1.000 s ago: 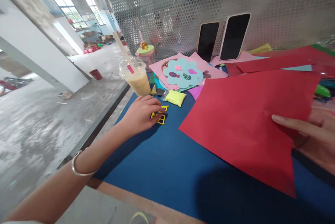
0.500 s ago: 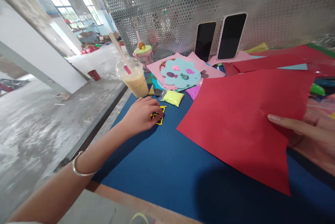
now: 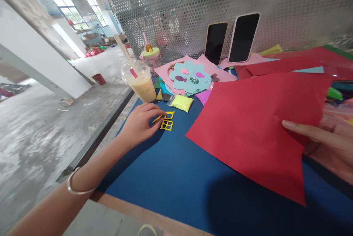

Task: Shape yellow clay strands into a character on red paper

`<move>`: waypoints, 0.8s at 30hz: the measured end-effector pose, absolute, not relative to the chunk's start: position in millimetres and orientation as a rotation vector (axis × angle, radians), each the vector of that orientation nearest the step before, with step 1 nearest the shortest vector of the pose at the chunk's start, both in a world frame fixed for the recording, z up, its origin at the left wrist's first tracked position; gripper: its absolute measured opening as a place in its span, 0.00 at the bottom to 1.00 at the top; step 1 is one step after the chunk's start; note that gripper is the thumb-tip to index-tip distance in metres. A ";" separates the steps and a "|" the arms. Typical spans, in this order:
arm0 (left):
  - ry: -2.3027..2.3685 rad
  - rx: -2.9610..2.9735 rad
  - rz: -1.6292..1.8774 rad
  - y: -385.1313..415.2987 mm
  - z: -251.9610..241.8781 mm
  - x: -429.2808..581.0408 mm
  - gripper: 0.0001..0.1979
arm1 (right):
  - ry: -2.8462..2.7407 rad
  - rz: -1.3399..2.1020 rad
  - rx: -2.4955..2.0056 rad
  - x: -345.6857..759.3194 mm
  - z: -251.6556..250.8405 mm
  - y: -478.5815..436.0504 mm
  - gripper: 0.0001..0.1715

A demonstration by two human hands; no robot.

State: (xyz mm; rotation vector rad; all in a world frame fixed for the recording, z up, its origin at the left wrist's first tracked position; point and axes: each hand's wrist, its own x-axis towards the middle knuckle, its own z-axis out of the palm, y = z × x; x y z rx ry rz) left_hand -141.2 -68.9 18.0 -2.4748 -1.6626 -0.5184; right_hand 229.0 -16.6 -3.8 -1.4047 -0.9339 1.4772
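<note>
My left hand point(image 3: 142, 123) is over the left part of the blue sheet point(image 3: 165, 177), thumb and fingers closed on a thin yellow strip point(image 3: 157, 119). Just right of the fingertips lie small yellow frame shapes: a window-like one with crossbars point(image 3: 167, 125) and, above it, a partly hidden open-sided one point(image 3: 170, 115). At the right edge, my right hand point(image 3: 328, 140) grips a large sheet of red paper point(image 3: 256, 125). Its index finger lies on top of the paper, and the other fingers are mostly hidden. The red sheet is tilted above the blue one.
A plastic cup point(image 3: 142, 85) with a straw stands beyond my left hand. Near it are a yellow clay packet point(image 3: 181, 103) and light-blue scalloped paper point(image 3: 190, 76) with fish shapes. Two phones point(image 3: 216, 42) lean against perforated metal point(image 3: 187, 4). Coloured paper point(image 3: 298, 57) is piled behind the red sheet.
My left hand has moved slightly left, uncovering the yellow frames, and a yellow strip now shows between its fingers. My right hand and the red paper have stayed almost still.
</note>
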 end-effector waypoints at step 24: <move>-1.647 -2.340 -0.454 -100.8 4.6 -155.8 0.16 | -1.300 1.455 -1.455 235.7 10.3 -12.4 0.19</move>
